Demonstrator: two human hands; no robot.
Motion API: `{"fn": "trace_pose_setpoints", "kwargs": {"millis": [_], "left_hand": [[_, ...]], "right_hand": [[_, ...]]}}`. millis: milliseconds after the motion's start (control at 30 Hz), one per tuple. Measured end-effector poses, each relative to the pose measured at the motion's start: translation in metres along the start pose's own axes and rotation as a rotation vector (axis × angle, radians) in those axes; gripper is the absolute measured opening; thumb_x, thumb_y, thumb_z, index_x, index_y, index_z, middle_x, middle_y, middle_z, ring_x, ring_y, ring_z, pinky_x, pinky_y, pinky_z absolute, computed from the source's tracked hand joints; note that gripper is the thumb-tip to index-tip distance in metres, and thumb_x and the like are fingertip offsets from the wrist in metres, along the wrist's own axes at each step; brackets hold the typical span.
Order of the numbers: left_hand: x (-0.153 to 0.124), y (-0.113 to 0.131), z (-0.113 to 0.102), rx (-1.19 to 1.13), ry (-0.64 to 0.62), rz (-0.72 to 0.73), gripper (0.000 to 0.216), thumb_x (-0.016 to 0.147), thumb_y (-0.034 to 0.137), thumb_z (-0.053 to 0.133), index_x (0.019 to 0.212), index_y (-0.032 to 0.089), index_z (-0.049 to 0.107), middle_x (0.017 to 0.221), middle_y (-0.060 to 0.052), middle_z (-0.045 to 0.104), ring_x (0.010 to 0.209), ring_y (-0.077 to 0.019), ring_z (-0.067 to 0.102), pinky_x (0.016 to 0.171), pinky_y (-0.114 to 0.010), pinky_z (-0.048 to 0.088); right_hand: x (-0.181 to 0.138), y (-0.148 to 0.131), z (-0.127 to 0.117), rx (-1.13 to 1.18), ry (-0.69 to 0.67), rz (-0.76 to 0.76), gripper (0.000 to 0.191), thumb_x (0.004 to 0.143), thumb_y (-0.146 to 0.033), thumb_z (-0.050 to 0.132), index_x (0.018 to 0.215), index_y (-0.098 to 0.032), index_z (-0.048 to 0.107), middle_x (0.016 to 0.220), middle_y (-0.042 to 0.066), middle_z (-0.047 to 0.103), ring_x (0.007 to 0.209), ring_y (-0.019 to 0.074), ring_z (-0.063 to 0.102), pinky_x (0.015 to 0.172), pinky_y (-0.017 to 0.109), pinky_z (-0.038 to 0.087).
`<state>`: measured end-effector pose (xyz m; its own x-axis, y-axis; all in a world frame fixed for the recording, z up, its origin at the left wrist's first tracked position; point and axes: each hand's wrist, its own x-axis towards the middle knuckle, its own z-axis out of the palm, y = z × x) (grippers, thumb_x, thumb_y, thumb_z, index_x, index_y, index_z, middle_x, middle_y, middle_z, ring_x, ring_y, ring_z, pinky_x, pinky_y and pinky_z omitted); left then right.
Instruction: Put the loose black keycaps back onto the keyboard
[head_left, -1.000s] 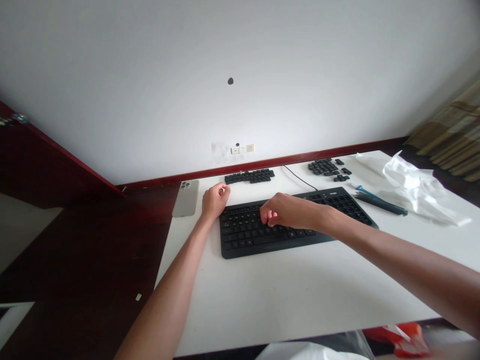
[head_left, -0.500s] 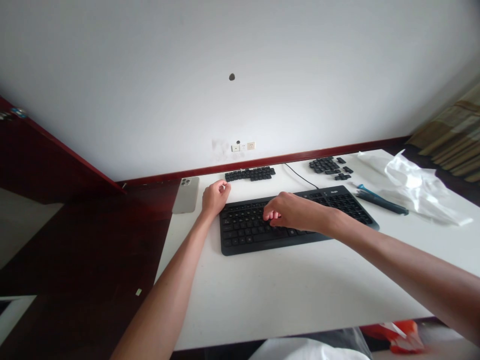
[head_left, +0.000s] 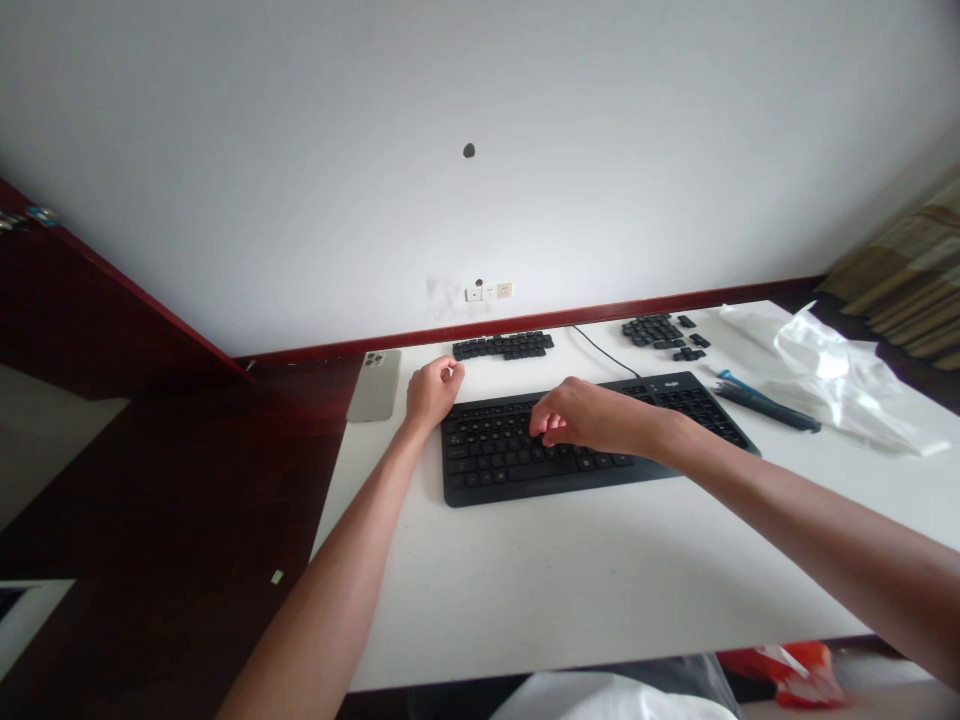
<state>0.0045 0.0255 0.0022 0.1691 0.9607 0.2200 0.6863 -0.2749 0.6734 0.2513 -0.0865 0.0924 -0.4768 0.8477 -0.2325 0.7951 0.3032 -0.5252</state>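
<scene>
A black keyboard lies on the white table. My right hand rests on its middle keys, fingers curled down and bunched, with the fingertips hidden under the hand. My left hand sits on the table just off the keyboard's far left corner. Its fingers are closed, thumb against forefinger, and nothing I can make out is between them. A row of loose black keycaps lies just beyond my left hand.
A phone lies face down at the table's left edge. More loose keycaps sit far right beside the keyboard cable. A dark pen-like tool and a crumpled clear plastic bag lie at the right. The table stands against the wall.
Both hands stay almost where they were. My right hand has edged slightly right and further back on the keys. The view has shifted a little.
</scene>
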Motion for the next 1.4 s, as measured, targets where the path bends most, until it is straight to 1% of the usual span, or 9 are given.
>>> {"fn": "trace_pose_setpoints", "kwargs": {"millis": [167, 367, 533, 767, 900, 1000, 1100, 1267, 1400], "left_hand": [[0.000, -0.001, 0.001, -0.004, 0.012, 0.018, 0.025, 0.090, 0.041, 0.055, 0.077, 0.022, 0.065, 0.060, 0.002, 0.054, 0.059, -0.0145, 0.041, 0.062, -0.028, 0.025], [0.000, 0.000, 0.000, -0.004, 0.002, -0.001, 0.025, 0.090, 0.040, 0.055, 0.077, 0.022, 0.065, 0.060, 0.002, 0.052, 0.059, -0.0147, 0.040, 0.062, -0.028, 0.025], [0.000, 0.000, 0.000, -0.002, 0.007, 0.008, 0.024, 0.090, 0.040, 0.055, 0.076, 0.022, 0.063, 0.059, 0.003, 0.051, 0.059, -0.0142, 0.040, 0.062, -0.028, 0.025], [0.000, 0.000, 0.000, 0.010, 0.000, 0.007, 0.025, 0.091, 0.040, 0.054, 0.076, 0.022, 0.063, 0.058, 0.003, 0.050, 0.058, -0.0142, 0.040, 0.062, -0.028, 0.025], [0.000, 0.001, 0.000, 0.010, -0.002, 0.004, 0.025, 0.091, 0.040, 0.055, 0.076, 0.022, 0.063, 0.058, 0.003, 0.049, 0.059, -0.0145, 0.041, 0.062, -0.029, 0.025], [0.000, 0.001, 0.000, 0.007, 0.001, 0.003, 0.025, 0.091, 0.041, 0.055, 0.075, 0.022, 0.063, 0.059, 0.003, 0.050, 0.059, -0.0145, 0.041, 0.062, -0.029, 0.025], [0.000, 0.000, 0.001, 0.010, 0.001, -0.004, 0.026, 0.091, 0.041, 0.055, 0.075, 0.022, 0.063, 0.058, 0.003, 0.049, 0.059, -0.0145, 0.042, 0.062, -0.029, 0.025], [0.000, 0.000, 0.000, 0.021, -0.005, -0.004, 0.029, 0.092, 0.043, 0.054, 0.076, 0.022, 0.064, 0.057, 0.003, 0.049, 0.059, -0.0146, 0.043, 0.062, -0.029, 0.025], [0.000, 0.002, 0.000, 0.035, -0.003, -0.010, 0.029, 0.092, 0.044, 0.054, 0.075, 0.022, 0.063, 0.057, 0.003, 0.048, 0.059, -0.0143, 0.042, 0.062, -0.028, 0.026]], "right_hand": [[0.003, -0.005, 0.000, -0.084, -0.020, -0.017, 0.019, 0.087, -0.010, 0.072, 0.098, -0.021, 0.084, 0.093, 0.004, 0.082, 0.083, 0.0202, 0.077, 0.073, 0.029, 0.057], [0.010, -0.007, -0.002, -0.135, -0.021, -0.017, 0.027, 0.089, -0.003, 0.066, 0.093, -0.022, 0.084, 0.088, 0.003, 0.081, 0.081, 0.0194, 0.075, 0.071, 0.028, 0.056], [0.012, -0.011, -0.003, -0.137, -0.045, 0.023, 0.024, 0.088, -0.004, 0.068, 0.093, -0.022, 0.083, 0.089, 0.003, 0.081, 0.081, 0.0197, 0.075, 0.070, 0.027, 0.054], [0.017, -0.009, -0.007, -0.117, -0.124, 0.048, 0.015, 0.087, -0.010, 0.073, 0.092, -0.021, 0.082, 0.089, 0.003, 0.080, 0.083, 0.0194, 0.075, 0.069, 0.026, 0.051], [0.023, -0.007, -0.010, -0.130, -0.175, 0.094, 0.008, 0.086, -0.017, 0.077, 0.093, -0.021, 0.080, 0.091, 0.004, 0.079, 0.086, 0.0209, 0.073, 0.068, 0.028, 0.049], [0.031, -0.009, -0.014, -0.187, -0.211, 0.156, 0.012, 0.083, -0.024, 0.083, 0.094, -0.020, 0.080, 0.096, 0.006, 0.078, 0.088, 0.0241, 0.072, 0.067, 0.030, 0.048], [0.040, -0.014, -0.017, -0.243, -0.259, 0.185, 0.016, 0.077, -0.025, 0.088, 0.091, -0.020, 0.081, 0.097, 0.009, 0.078, 0.092, 0.0272, 0.072, 0.067, 0.031, 0.047], [0.045, -0.019, -0.015, -0.346, -0.218, 0.206, 0.017, 0.072, -0.016, 0.090, 0.087, -0.018, 0.082, 0.094, 0.010, 0.078, 0.088, 0.0289, 0.073, 0.067, 0.032, 0.046], [0.040, -0.019, -0.013, -0.354, -0.209, 0.210, 0.017, 0.076, -0.021, 0.090, 0.092, -0.018, 0.083, 0.098, 0.011, 0.079, 0.092, 0.0306, 0.074, 0.069, 0.033, 0.047]]}}
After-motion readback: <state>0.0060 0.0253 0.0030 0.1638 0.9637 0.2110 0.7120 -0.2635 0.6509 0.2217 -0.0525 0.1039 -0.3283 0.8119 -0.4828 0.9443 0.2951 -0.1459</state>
